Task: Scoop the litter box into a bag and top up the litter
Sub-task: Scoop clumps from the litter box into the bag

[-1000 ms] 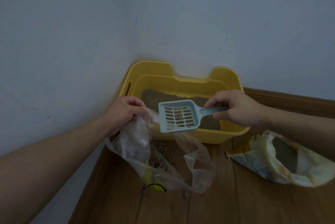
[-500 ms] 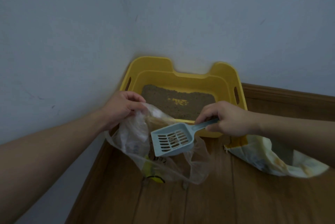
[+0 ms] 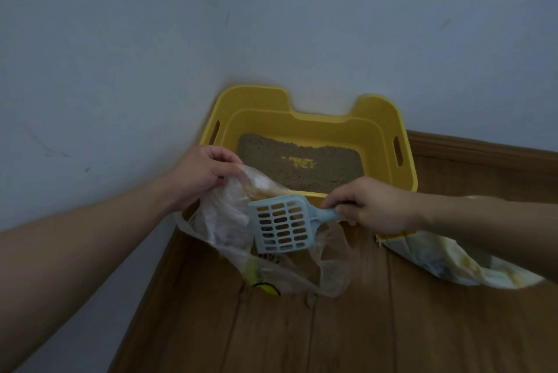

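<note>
A yellow litter box (image 3: 383, 128) sits in the room's corner, with brown litter (image 3: 302, 164) across its floor. My left hand (image 3: 202, 175) pinches the rim of a clear plastic bag (image 3: 223, 221) and holds it open in front of the box. My right hand (image 3: 371, 206) grips the handle of a pale blue slotted scoop (image 3: 280, 223). The scoop is tipped downward over the bag's mouth, its underside facing me. Nothing shows through its slots but the dark inside of the bag.
A white and yellow litter sack (image 3: 447, 264) lies open on the wooden floor (image 3: 362, 327) to the right, partly under my right forearm. Pale walls meet behind the box. A wooden skirting board (image 3: 483, 149) runs along the right wall.
My right hand carried the scoop from above the box's front edge down over the bag and tipped it. The clumps seen in the scoop earlier are gone from it. My left hand kept hold of the bag.
</note>
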